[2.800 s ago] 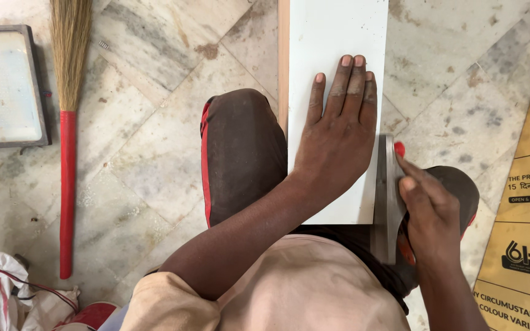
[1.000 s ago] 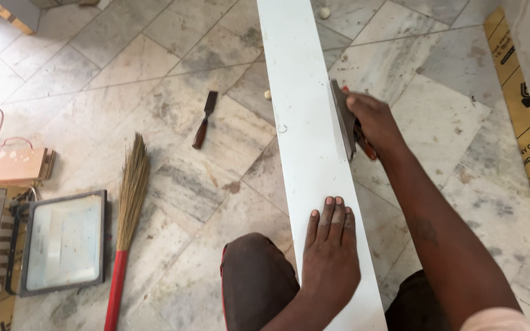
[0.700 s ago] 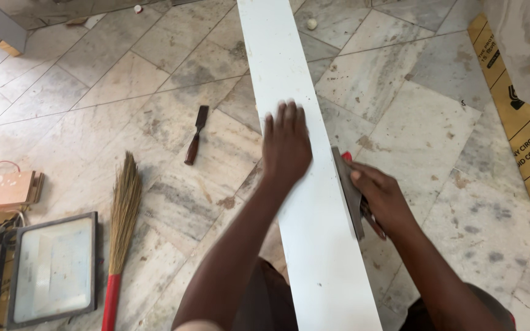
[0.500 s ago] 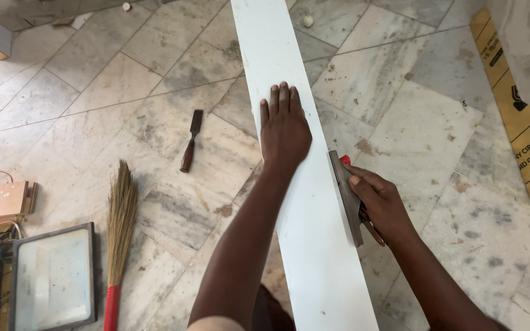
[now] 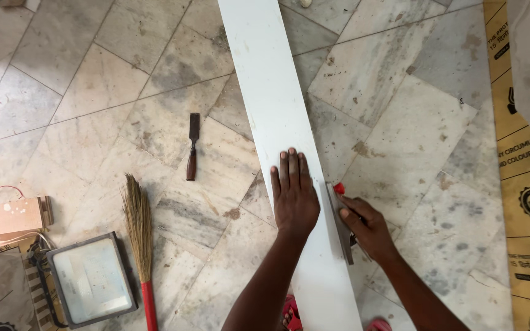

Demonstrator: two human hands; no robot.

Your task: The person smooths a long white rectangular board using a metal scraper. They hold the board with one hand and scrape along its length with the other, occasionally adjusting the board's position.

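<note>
The long white board (image 5: 271,104) lies lengthwise on the marble floor (image 5: 400,122); the left hand (image 5: 294,196) rests flat on it, fingers pressed together; the right hand (image 5: 366,227) grips a flat metal scraper (image 5: 340,222) against the board's right edge; a chisel (image 5: 192,147) lies well apart.

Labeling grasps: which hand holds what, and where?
Right hand grips a flat grey scraper blade by its back. Left hand lies flat on the white board.

Chisel (image 5: 192,147) and broom (image 5: 138,239) left of board (image 5: 271,92)
</note>
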